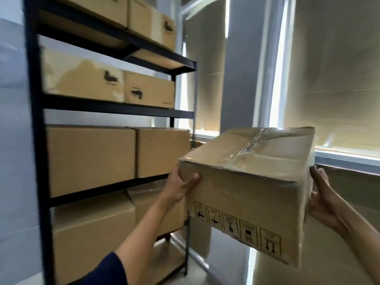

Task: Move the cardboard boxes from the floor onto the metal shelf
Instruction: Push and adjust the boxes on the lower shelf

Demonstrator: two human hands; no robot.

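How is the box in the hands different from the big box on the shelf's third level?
The carried box is held in the air, tilted, between the left hand and right hand; the shelf box sits level on the metal shelf. The carried box shows a taped top seam and a row of printed symbols; the shelf box's front looks plain. Both are brown cardboard.

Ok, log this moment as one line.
phase: carrying | box: held in air, right of shelf | left hand, right hand: gripping box sides
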